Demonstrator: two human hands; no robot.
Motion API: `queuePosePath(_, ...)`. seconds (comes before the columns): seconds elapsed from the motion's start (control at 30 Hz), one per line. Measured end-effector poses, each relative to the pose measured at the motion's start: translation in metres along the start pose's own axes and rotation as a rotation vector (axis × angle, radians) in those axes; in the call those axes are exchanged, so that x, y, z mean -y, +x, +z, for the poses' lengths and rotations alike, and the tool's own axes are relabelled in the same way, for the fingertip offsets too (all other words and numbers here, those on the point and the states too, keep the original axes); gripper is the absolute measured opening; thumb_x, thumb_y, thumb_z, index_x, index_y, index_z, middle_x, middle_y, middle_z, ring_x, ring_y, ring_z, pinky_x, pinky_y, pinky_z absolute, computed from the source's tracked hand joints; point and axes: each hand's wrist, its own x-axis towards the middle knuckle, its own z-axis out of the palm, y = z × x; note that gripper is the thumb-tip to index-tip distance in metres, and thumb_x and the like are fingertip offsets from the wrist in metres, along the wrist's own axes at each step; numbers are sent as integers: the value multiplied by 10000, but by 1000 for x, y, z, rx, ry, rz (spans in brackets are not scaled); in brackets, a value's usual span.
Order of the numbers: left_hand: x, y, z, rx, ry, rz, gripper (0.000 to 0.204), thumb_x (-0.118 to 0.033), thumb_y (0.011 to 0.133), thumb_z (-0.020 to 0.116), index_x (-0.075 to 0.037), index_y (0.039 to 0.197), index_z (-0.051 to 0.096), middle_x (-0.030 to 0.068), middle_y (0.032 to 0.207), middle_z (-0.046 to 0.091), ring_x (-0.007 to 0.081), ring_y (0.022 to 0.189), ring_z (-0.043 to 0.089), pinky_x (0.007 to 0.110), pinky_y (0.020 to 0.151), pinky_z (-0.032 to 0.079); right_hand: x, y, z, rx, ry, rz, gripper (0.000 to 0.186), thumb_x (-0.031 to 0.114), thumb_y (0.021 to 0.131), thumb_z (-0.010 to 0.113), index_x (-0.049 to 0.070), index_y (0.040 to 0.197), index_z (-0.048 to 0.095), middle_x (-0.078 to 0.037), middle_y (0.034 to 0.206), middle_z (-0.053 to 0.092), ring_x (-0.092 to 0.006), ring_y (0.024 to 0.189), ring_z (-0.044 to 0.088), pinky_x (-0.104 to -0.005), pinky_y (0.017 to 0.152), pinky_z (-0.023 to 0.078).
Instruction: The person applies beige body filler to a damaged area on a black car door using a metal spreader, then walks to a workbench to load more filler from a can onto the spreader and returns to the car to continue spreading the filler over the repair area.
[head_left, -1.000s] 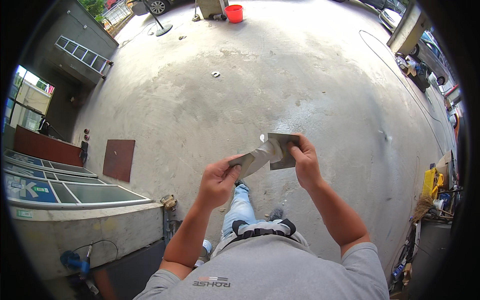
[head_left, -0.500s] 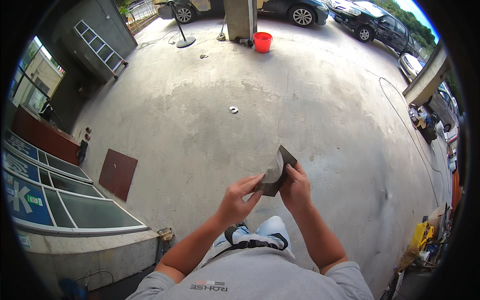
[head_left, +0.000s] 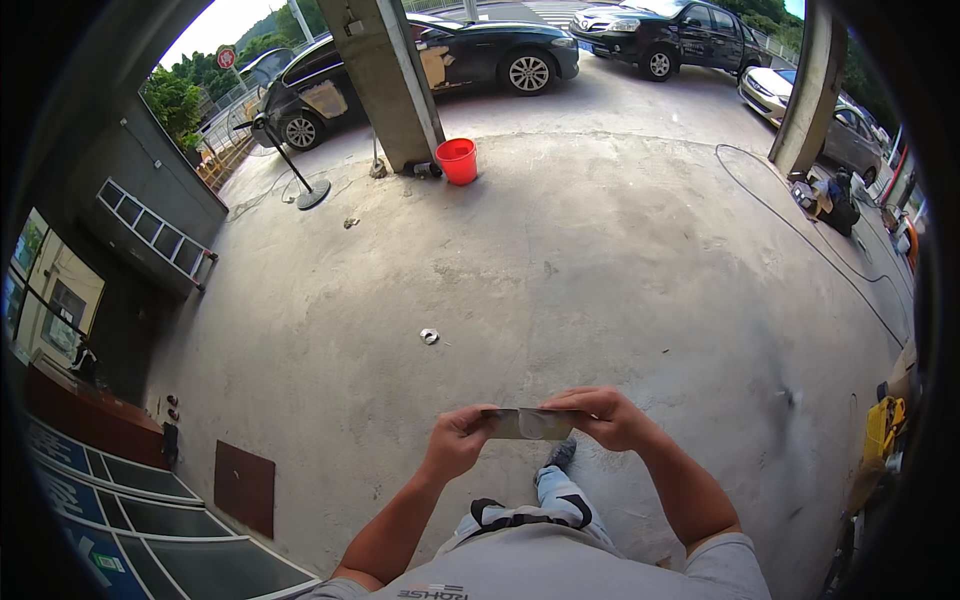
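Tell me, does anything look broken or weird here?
Yes, the dark car behind the concrete pillar has tan patches on its side that don't match its paint. Also, a small whitish scrap lies by itself on the floor, like dropped litter.

Looks like an open-fronted car body workshop: far ahead of the right grip, a dark sedan shows tan, filler-like patches; bare concrete floor lies between.

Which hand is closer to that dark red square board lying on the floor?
Left. The left hand is off to the right of the dark red board; the right hand is farther right still.
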Motion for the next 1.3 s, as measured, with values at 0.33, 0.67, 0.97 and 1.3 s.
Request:
queuePosePath(0.33,-49,215,36,68,-424,-147,252,-52,1037,611,32,1273,644,96,1117,719,151,994,703,318,898,607,-35,67,-191,-789,492,293,256,51,1067,507,-38,1230,684,-63,1039,743,-105,936,682,-272,849,558)
queuePosePath(0.67,-77,418,-4,34,-734,-209,232,-73,1040,583,53,1216,665,150,1139,740,209,1011,747,356,916,630,-56,282,-227,-414,-1054,-495,373,12,815,725,182,1140,790,-28,1246,722,-292,1206,665,-513,1037,529)
queuePosePath(0.97,-94,594,-97,-76,-636,-205,237,-71,1038,577,53,1219,666,152,1150,738,212,1023,749,362,929,630,-86,489,-293,-399,-949,-528,332,7,823,724,149,1118,777,-38,1235,719,-296,1174,668,-482,989,539)
queuePosePath(1.3,-98,752,-131,-189,-612,-68,228,-65,1041,597,58,1210,687,127,1116,739,175,967,730,351,911,622,-143,596,-367,-400,-353,-239,302,-79,918,637,43,1186,705,-125,1095,729,-312,976,717,-382,855,590)
